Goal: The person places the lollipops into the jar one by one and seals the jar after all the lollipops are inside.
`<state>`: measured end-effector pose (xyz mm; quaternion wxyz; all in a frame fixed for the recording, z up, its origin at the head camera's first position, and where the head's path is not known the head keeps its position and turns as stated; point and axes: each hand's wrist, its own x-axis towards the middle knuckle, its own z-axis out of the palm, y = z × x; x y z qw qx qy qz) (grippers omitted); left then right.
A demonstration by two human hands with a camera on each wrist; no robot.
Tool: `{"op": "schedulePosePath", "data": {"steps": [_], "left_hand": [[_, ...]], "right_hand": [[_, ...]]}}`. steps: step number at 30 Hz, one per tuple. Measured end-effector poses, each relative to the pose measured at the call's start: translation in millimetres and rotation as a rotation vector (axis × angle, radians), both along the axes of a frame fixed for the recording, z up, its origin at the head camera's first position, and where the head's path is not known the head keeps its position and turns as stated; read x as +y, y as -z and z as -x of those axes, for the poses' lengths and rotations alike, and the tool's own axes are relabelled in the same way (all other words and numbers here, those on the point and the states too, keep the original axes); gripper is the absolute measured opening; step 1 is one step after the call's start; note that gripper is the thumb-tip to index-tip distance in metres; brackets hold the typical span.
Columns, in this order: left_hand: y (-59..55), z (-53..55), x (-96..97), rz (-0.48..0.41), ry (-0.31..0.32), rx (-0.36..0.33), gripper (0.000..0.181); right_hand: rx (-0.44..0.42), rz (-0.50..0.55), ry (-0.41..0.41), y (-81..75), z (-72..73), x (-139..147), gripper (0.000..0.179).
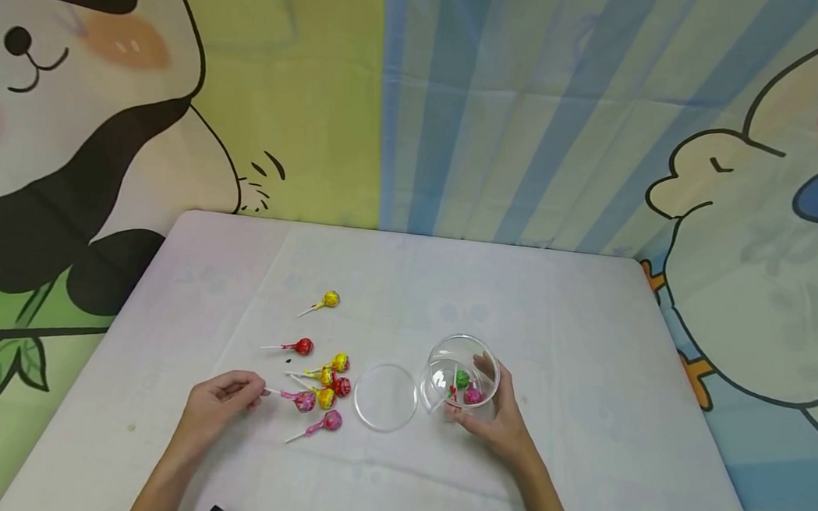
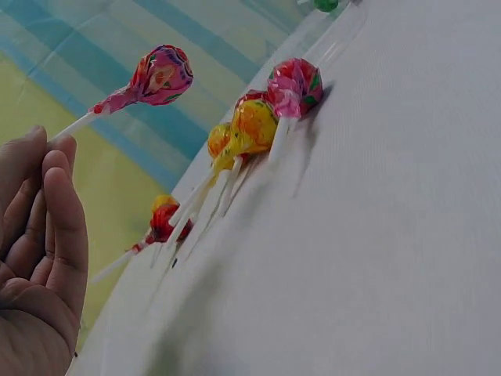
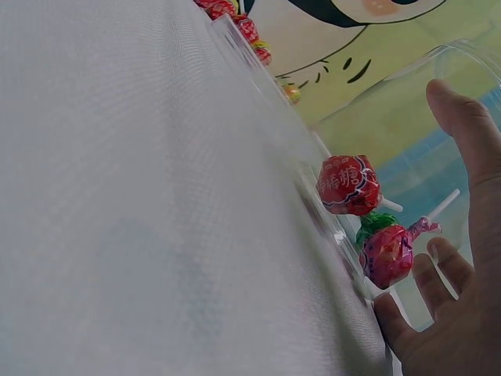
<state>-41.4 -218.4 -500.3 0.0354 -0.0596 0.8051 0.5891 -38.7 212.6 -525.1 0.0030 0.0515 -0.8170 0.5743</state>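
My left hand pinches the white stick of a pink-wrapped lollipop, whose head points right, lifted off the table in the left wrist view. Close by lie more lollipops: yellow ones, a red one and another pink one. My right hand grips the side of a clear round jar, thumb and fingers spread round its wall. Inside the jar are a green lollipop, a pink one and a red one.
A clear round lid lies flat between the lollipops and the jar. Farther back on the white table are a red lollipop and a yellow one. Cartoon-printed cloth hangs behind the table.
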Motion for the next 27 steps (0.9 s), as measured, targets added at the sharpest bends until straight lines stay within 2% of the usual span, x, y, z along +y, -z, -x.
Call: {"op": "schedulePosePath", "data": {"steps": [6, 11, 16, 19, 21, 25, 27], "left_hand": [[-17.6, 6.2, 21.1, -0.111, 0.060, 0.123, 0.017], [-29.7, 13.4, 41.1, -0.249, 0.085, 0.134, 0.014], [-38.7, 22.9, 59.9, -0.337, 0.204, 0.158, 0.006], [-42.9, 27.3, 69.7, -0.336, 0.248, 0.178, 0.005], [-45.3, 29.7, 75.6, -0.318, 0.240, 0.170, 0.010], [-49.9, 34.4, 85.7, -0.308, 0.167, 0.125, 0.020], [-52.7, 37.4, 90.8, -0.312, 0.150, 0.123, 0.022]], "right_hand": [[0.015, 0.020, -0.003, 0.1, 0.6, 0.4, 0.101], [0.009, 0.025, -0.005, 0.1, 0.7, -0.3, 0.101], [0.025, 0.016, -0.008, 3.0, 1.8, 0.1, 0.100], [0.029, 0.024, -0.010, 2.8, 1.7, 0.2, 0.100], [0.029, 0.023, -0.011, 2.5, 1.4, 0.3, 0.100], [0.021, 0.018, -0.013, 1.7, 1.3, -0.2, 0.101], [0.015, 0.014, -0.007, 0.8, 0.9, -0.9, 0.101]]}}
